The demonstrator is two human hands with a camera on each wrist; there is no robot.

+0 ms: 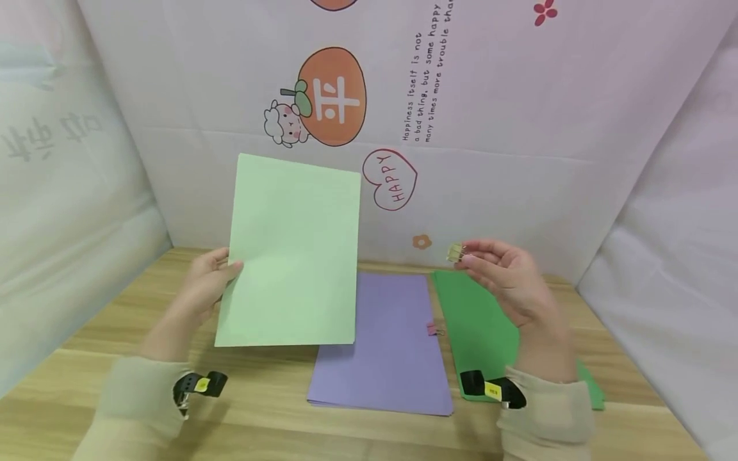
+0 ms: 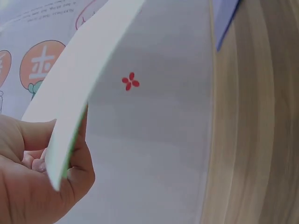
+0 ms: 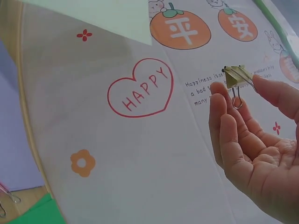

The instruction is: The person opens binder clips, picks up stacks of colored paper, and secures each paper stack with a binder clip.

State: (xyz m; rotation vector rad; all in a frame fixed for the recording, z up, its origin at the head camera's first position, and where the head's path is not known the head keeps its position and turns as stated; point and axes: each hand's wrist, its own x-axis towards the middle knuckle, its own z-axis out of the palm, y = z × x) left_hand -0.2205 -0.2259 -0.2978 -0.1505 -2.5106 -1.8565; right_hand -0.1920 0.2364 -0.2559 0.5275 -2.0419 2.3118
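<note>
A light green stack of paper (image 1: 294,256) is held up off the table by my left hand (image 1: 210,282), which pinches its left edge with the thumb in front. In the left wrist view the paper (image 2: 88,60) is seen nearly edge-on between thumb and fingers. My right hand (image 1: 510,275) is raised on the other side and pinches a yellow binder clip (image 1: 455,253) by its wire handles. The right wrist view shows the clip (image 3: 236,77) at the fingertips, apart from the paper.
Purple paper (image 1: 386,365) lies on the wooden table (image 1: 259,397) with a pink binder clip (image 1: 432,328) on its right edge. Darker green paper (image 1: 490,333) lies to its right, partly behind my right arm. A printed white cloth (image 1: 507,128) stands behind, with white cloth sides.
</note>
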